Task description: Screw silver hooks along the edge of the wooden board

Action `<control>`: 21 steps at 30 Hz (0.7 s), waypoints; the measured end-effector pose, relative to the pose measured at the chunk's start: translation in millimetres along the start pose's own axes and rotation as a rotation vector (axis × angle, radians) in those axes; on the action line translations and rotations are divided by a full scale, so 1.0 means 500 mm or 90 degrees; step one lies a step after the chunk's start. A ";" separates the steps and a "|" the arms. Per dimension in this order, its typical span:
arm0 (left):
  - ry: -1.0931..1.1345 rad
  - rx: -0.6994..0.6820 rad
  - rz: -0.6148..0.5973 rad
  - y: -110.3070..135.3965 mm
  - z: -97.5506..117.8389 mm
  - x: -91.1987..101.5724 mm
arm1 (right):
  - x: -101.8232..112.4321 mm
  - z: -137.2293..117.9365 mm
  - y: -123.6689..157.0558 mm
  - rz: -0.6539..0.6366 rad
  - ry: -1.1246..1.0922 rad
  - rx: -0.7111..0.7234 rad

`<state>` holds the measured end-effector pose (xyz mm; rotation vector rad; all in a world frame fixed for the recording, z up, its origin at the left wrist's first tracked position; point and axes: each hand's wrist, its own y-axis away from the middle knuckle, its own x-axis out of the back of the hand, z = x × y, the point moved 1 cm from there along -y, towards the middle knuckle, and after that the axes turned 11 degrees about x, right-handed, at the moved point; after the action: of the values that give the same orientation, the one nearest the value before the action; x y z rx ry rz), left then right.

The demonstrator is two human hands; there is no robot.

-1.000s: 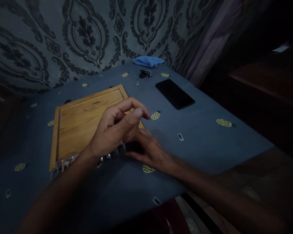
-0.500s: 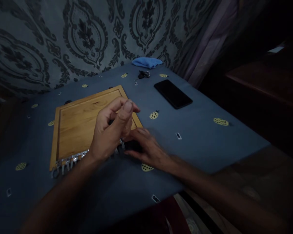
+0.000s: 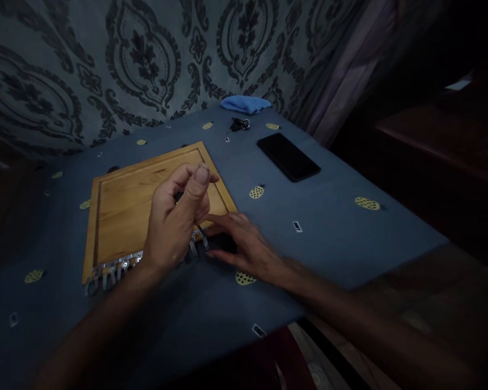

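Note:
My left hand [image 3: 178, 219] hovers over the near right part of a wooden board [image 3: 124, 208], thumb pressed against the curled fingertips in a pinch; a small dark thing shows between them, too dim to name. A row of small metal pieces [image 3: 117, 268] lies along the board's near edge. My right hand [image 3: 244, 246] lies low on the blue cloth at the board's near right corner, fingers stretched over a small black object [image 3: 222, 244], touching it.
A black phone [image 3: 288, 157] lies face up to the right of the board. A bunch of keys [image 3: 239, 124] and a folded blue cloth [image 3: 245, 104] sit at the far edge by the patterned wall. The table's right edge [image 3: 390, 260] drops into a dark room.
My left hand has drawn back to the left over the board, its pinch tighter and thumb more upright. My right hand has hardly shifted.

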<state>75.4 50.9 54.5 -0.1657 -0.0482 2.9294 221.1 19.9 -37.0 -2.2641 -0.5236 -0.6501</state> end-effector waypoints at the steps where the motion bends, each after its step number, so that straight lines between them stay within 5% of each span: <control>1: 0.017 0.004 -0.017 0.000 -0.001 -0.003 | 0.000 0.000 0.000 -0.001 0.002 -0.002; 11: -0.021 0.077 -0.319 -0.016 0.004 0.007 | -0.001 0.002 -0.004 0.019 -0.033 0.006; 17: -0.049 -0.028 -0.014 -0.006 -0.003 0.007 | -0.004 0.004 0.001 0.017 -0.005 0.010; 21: 0.009 -0.012 -0.040 -0.001 -0.008 0.001 | -0.006 0.006 0.003 0.018 0.001 0.011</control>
<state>75.4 51.6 50.4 -0.1848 -0.0782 2.8661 220.4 20.5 -41.0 -2.2510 -0.4937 -0.6298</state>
